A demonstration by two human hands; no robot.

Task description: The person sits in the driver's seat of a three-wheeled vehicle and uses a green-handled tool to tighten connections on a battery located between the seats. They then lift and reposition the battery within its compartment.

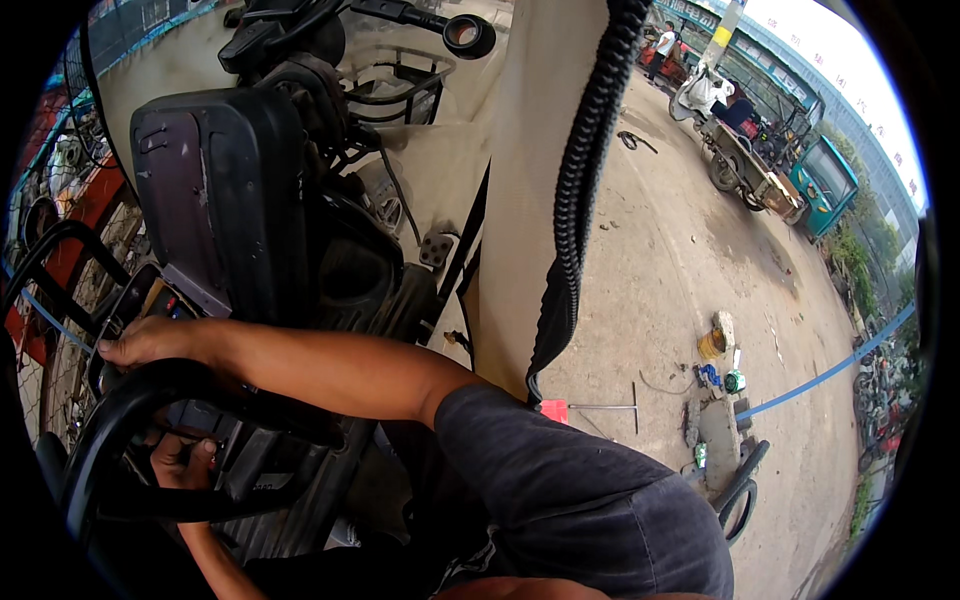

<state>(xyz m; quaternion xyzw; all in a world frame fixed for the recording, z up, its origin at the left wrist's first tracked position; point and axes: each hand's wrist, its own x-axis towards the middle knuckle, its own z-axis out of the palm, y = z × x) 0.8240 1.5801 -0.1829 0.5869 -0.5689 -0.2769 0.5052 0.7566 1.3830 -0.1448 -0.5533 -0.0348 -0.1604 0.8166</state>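
My right arm, in a dark grey sleeve, reaches across to the left. My right hand (150, 340) is closed at the edge of an open compartment (165, 300) beside a black seat (265, 190) with a worn brown panel. What its fingers hold is hidden. Lower down, my left hand (183, 465) comes up from the lower edge, behind a thick black tube rail (170, 385). Its fingers are curled with the thumb against them, near a small red spot on dark parts. Whatever they grip is too small to make out.
Ahead are the vehicle's handlebar, a round mirror (468, 37), a wire basket (405, 85) and a foot pedal (437, 248). A pale cover with a black zipper (575, 180) hangs at the right. Outside lie tyres (740, 505) and tools; a cargo tricycle (755, 170) and a person (662, 48) are farther off.
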